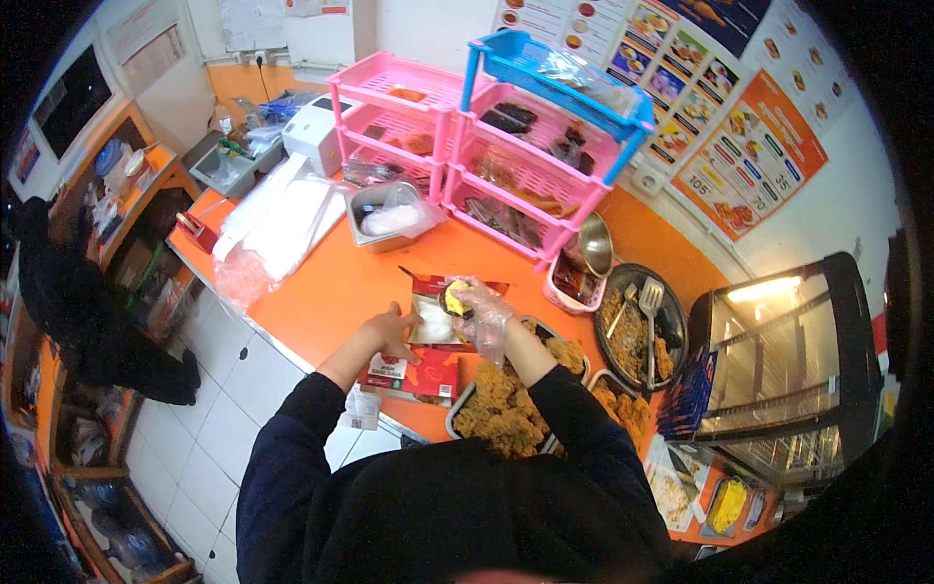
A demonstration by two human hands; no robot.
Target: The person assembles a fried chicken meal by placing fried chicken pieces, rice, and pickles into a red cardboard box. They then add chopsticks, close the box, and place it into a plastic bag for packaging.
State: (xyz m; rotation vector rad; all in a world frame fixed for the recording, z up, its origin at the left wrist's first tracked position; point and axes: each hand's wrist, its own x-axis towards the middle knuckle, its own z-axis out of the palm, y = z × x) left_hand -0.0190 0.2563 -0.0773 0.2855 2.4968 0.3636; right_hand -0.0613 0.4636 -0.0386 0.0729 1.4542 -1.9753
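A red and white cardboard food box [433, 333] stands with its lid up on the orange counter, a white mound, possibly wrapped rice, inside it. My right hand [487, 312], in a clear plastic glove, holds a small dark cup of yellow food [458, 298] over the box's right side. At the box's left edge is my left hand [398, 328], bare, its fingers spread. Nearer to me lies a red printed box flap [430, 371]. Trays of fried chicken [503, 416] sit to the right, close to my body.
Pink stacked racks [511, 175] stand at the back. A black round pan [642, 321] holds crumbs, tongs and a spatula. Right of it is a lit glass display cabinet [766, 358]. Plastic bags [284, 212] and a metal container [387, 219] lie back left. A person in dark clothes [80, 314] is at far left.
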